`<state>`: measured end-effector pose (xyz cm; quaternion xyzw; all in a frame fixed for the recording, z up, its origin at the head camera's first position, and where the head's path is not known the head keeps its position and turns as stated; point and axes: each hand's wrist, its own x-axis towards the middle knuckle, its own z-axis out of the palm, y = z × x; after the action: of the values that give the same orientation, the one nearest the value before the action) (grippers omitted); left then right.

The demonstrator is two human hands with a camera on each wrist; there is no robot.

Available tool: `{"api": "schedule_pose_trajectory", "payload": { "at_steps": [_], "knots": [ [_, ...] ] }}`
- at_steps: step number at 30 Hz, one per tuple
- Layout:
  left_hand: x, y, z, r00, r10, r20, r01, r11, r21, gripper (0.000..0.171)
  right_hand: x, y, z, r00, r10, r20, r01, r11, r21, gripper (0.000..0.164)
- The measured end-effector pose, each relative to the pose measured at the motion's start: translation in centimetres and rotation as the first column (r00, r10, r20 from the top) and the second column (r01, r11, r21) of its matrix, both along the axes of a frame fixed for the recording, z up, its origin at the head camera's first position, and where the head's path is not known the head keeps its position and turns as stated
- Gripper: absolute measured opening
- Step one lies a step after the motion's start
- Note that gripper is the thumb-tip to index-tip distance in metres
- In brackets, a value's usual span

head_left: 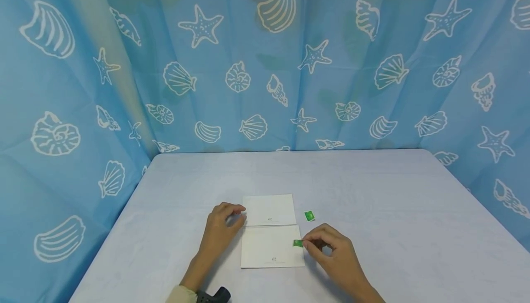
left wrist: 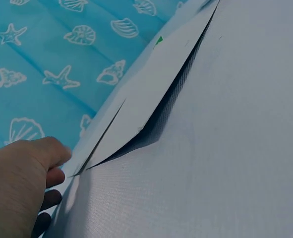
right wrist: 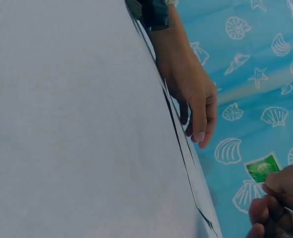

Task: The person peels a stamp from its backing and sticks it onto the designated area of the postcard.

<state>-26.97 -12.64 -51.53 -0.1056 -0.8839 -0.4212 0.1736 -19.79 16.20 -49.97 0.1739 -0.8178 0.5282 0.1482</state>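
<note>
My right hand (head_left: 337, 257) pinches a small green stamp (right wrist: 263, 168) with a pale border between thumb and index finger. In the head view that stamp hovers over or touches the right edge of the nearer white card or envelope (head_left: 265, 245); I cannot tell which. A similar white piece (head_left: 265, 208) lies just behind it, each with tiny print near its lower edge. My left hand (head_left: 221, 227) is by the left edge of the farther piece, fingers loosely bent and holding nothing; whether its fingertips touch the paper is unclear. A second green stamp (head_left: 309, 216) lies to the right of the farther piece.
A pale cloth covers the table (head_left: 393, 192). Behind it and along the sides hangs a blue curtain (head_left: 232, 105) with white shells and starfish. A dark band (head_left: 213, 296) circles my left wrist. The nearer piece's edge stands slightly off the cloth in the left wrist view.
</note>
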Motion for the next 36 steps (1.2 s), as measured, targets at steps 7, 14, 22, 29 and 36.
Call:
{"api": "schedule_pose_trajectory", "payload": {
  "at_steps": [7, 14, 22, 29, 36],
  "knots": [
    [0.1, 0.3, 0.0, 0.999, 0.036, 0.019, -0.034, 0.997, -0.068, 0.016, 0.0, -0.3, 1.1, 0.997, -0.065, -0.031, 0.065, 0.998, -0.002, 0.016],
    [0.2, 0.4, -0.2, 0.998, 0.029, -0.049, -0.035, 0.991, -0.131, 0.013, -0.7, -0.4, 0.4, 0.997, -0.079, 0.005, 0.079, 0.997, -0.001, 0.016],
    [0.5, 0.5, 0.1, 0.998, 0.049, -0.032, -0.054, 0.986, -0.155, 0.013, -1.7, 0.0, -0.8, 0.997, -0.072, 0.041, 0.073, 0.997, -0.039, 0.012],
    [0.6, 0.7, 0.0, 0.998, 0.057, -0.04, -0.064, 0.982, -0.179, 0.014, -2.4, 0.1, -1.0, 0.995, -0.091, 0.045, 0.092, 0.996, -0.012, 0.01],
    [0.5, 0.7, -0.1, 0.997, 0.056, -0.054, -0.065, 0.979, -0.194, 0.014, -3.0, 0.3, -1.2, 0.993, -0.109, 0.054, 0.109, 0.994, 0.007, 0.008]
  ]
}}
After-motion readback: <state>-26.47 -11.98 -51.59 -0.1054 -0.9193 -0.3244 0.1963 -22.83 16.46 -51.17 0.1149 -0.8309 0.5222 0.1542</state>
